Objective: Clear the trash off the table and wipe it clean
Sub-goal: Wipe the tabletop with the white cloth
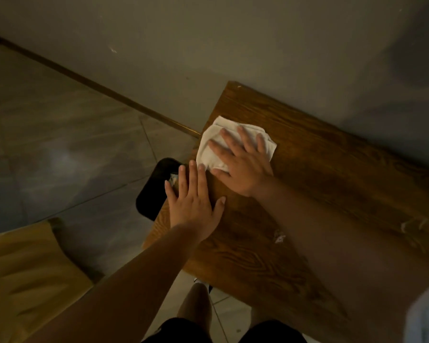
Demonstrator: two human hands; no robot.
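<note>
Head view: white cloth lies near the tabletop corner, under the spread, flat fingers of the right hand. Left hand open, flat at the edge above a black bin. Paper scrap near the right forearm.

The table is warm brown wood with dark wavy grain; the cloth under the right hand is plain off-white; the bin beyond the left hand's fingertips is black, with a pale scrap showing inside; a small white scrap lies on the wood near the right forearm; the floor to the left of both hands is grey tile with cloudy paler streaks; the wall beyond the hands is plain dull grey.
</note>
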